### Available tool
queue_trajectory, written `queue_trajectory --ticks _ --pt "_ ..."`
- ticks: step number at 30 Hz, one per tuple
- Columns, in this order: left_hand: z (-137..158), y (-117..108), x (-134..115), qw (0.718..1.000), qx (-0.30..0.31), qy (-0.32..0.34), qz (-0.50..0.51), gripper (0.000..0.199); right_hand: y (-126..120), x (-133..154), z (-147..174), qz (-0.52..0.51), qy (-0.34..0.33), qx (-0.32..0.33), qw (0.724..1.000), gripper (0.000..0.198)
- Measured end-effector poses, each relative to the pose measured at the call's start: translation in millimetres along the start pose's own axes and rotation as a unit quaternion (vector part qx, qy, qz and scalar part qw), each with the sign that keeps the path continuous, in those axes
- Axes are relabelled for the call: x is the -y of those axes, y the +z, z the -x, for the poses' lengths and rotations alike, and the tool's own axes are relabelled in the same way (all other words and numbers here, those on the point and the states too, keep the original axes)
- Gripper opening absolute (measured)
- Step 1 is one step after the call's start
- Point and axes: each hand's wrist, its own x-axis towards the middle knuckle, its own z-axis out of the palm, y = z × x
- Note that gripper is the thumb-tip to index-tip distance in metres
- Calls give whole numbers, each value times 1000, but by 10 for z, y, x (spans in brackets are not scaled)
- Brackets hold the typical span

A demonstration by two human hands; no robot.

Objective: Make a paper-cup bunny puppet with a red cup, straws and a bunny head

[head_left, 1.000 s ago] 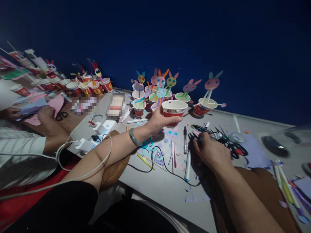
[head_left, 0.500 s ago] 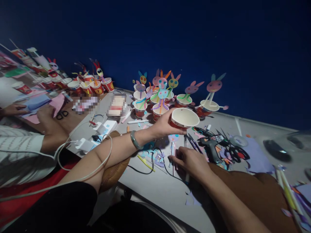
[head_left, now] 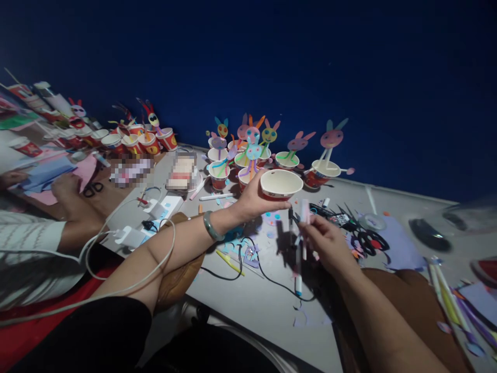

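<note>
My left hand [head_left: 254,199], a bangle on its wrist, is closed around a red paper cup [head_left: 281,185] with a white inside. The cup's mouth is tipped toward me. Lower right of it, my right hand [head_left: 326,238] pinches a pale pinkish, pen-like stick [head_left: 305,223], held upright and slightly blurred. Beneath that hand lie a white marker with a blue end [head_left: 298,285] and a black-capped pen [head_left: 291,220]. Behind the cup stand several paper cups with rabbit-faced paper figures, among them a pink-faced figure [head_left: 332,138].
A power strip [head_left: 169,207] with white chargers and cables sits left. Black-handled scissors [head_left: 368,242], a tape roll [head_left: 373,221] and purple paper [head_left: 406,243] lie right. A brown cushion-like shape [head_left: 407,300] is nearer me. Another person's arm [head_left: 77,212] rests at far left.
My right hand has lifted the pinkish stick off the table and moved up and right with it. The left hand still grips the cup; the whole view has shifted slightly.
</note>
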Motion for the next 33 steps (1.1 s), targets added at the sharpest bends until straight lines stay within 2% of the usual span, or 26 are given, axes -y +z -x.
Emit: queue_trajectory --ticks 2,5,8,12,15,18,20,23,26,28,30,33 --pt "19 8 -34 999 30 -17 5 83 -77 34 -46 -113 16 -78 990 34" --pt "42 22 -26 994 103 -13 -24 88 -134 78 -96 -210 22 -123 970 36" --pt "57 29 29 981 165 6 -102 87 -139 104 -105 -255 17 -139 957 39" --pt "61 20 93 951 258 -34 -169 76 -117 111 -59 -242 -30 -183 952 34" --pt "49 16 112 934 287 -17 -212 76 -103 103 -31 -211 -40 -150 965 29" --pt "34 26 127 933 268 29 -239 78 -88 101 -26 -187 -18 -81 979 29" --pt "30 37 141 934 253 33 -248 79 -72 107 -22 -184 -7 -59 981 31" --pt "40 45 146 928 269 7 -258 80 -39 119 -10 -198 6 -54 979 34" --pt "58 22 98 908 340 -43 -243 79 -17 110 -1 -203 25 -46 978 35" --pt "62 -11 42 896 381 -70 -217 87 -15 94 -2 -196 31 -39 979 34" --pt "55 -45 -12 898 388 -74 -195 96 -20 80 -3 -185 32 -35 982 33" --pt "33 -73 -62 894 387 -77 -212 86 -18 76 3 -171 26 -32 984 32"
